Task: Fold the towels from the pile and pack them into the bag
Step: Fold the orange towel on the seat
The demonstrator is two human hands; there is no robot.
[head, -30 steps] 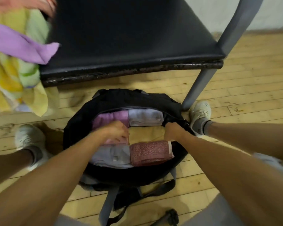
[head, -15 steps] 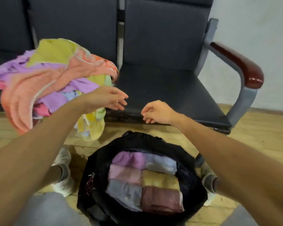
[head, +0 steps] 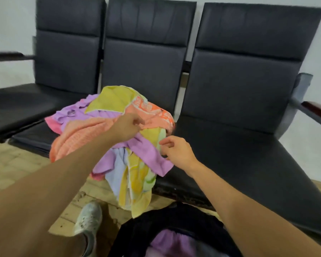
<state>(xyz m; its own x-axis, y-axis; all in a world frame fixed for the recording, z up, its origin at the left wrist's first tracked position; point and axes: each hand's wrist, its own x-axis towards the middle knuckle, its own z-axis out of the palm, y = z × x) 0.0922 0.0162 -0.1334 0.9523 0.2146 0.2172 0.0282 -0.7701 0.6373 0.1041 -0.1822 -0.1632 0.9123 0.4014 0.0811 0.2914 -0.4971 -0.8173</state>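
Towel pile (head: 85, 132): middle seat (head: 32, 141), hanging over its edge above bag (head: 135, 230); soft, light, limp, likely best pinched at a corner. Left grip (head: 127, 127) curled on top, hold unclear; right grip (head: 176, 149) half-open, empty

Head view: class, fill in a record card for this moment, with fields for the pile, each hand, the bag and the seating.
pile: loose towels heaped on the middle seat, some hanging over its front edge
left hand: fingers curled on the orange towel; grip unclear
right hand: fingers relaxed, at the purple towel edge
bag: black, unzipped on the floor, folded purple towel inside
seating: three joined dark seats
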